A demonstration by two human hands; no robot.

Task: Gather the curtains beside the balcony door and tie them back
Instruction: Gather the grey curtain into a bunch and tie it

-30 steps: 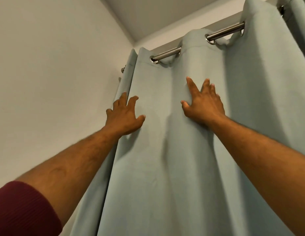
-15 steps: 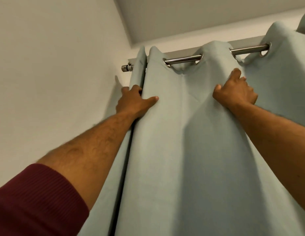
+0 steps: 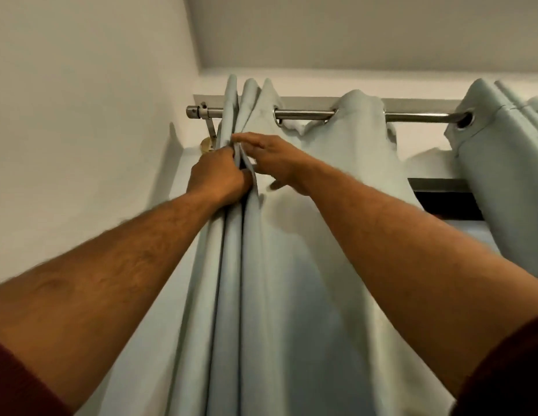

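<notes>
We have our left hand (image 3: 215,175) clamped on the pale blue-grey fabric curtain's (image 3: 291,280) bunched folds, right hand (image 3: 272,159) pressing them over; one pleat hangs ungathered, and tying remains.

A plain off-white wall (image 3: 81,115) fills the left side and meets a grey-white ceiling (image 3: 352,28) at a slanted corner. Below the ceiling runs a pale strip of wall (image 3: 367,82). At right, a dark door frame (image 3: 445,196) shows. The light is soft and warm.
</notes>
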